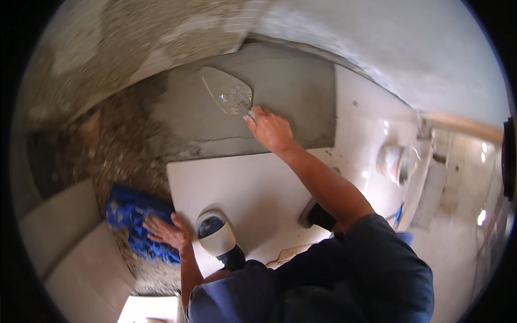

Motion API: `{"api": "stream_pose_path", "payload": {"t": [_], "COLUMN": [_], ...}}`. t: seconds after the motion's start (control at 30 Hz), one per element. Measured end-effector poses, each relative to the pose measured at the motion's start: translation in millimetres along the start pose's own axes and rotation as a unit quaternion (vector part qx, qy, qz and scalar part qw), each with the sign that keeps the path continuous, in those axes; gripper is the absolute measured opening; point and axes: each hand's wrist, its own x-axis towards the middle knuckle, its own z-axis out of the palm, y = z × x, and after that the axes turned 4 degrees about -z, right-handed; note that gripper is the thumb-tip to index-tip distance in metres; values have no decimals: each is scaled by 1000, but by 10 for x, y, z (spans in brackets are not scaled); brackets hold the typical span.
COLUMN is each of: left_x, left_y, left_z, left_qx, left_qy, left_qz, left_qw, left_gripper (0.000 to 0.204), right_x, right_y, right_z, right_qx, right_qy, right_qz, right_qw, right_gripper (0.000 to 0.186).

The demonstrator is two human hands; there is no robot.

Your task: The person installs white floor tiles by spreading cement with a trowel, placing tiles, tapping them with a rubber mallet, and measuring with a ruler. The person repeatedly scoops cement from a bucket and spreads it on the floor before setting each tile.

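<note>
My right hand [271, 130] is closed round the handle of a pointed trowel [229, 92]. The blade, wet and smeared with mortar, lies over a smooth grey mortar bed [293, 91], its tip toward the far left. Whether the blade touches the mortar or hovers just above, I cannot tell. My left hand [167, 232] rests with fingers spread on a crumpled blue cloth or bag [141, 215] beside my foot. Along its near edge the mortar meets a large pale tile [242, 188], on which my feet stand.
Loose brown soil and rubble [116, 140] borders the mortar at left. A rough wall [177, 37] rises behind. More pale tiles [81, 258] lean or lie at lower left. On the tiled floor at right stands a whitish, shiny container [395, 163] near a raised strip [431, 188].
</note>
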Motion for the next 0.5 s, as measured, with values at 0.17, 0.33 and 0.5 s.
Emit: {"api": "stream_pose_path", "payload": {"t": [0.17,0.33,0.5], "left_x": [4,28,53], "left_y": [-135,-206,-234], "left_z": [62,82,32], "left_qx": [-26,-37,-13], "left_qy": [-39,-39,-81], "left_qz": [-16,-5,1], "left_qw": [999,999,997], "left_gripper": [69,66,68], "right_x": [-87,-493,-683], "right_y": [1113,1595,1918], "right_z": [-129,-28,-93], "right_qx": [30,159,288], "right_qy": [62,95,149], "right_qz": [204,248,287], "right_qw": [976,951,901], "right_gripper": [47,51,51]}}
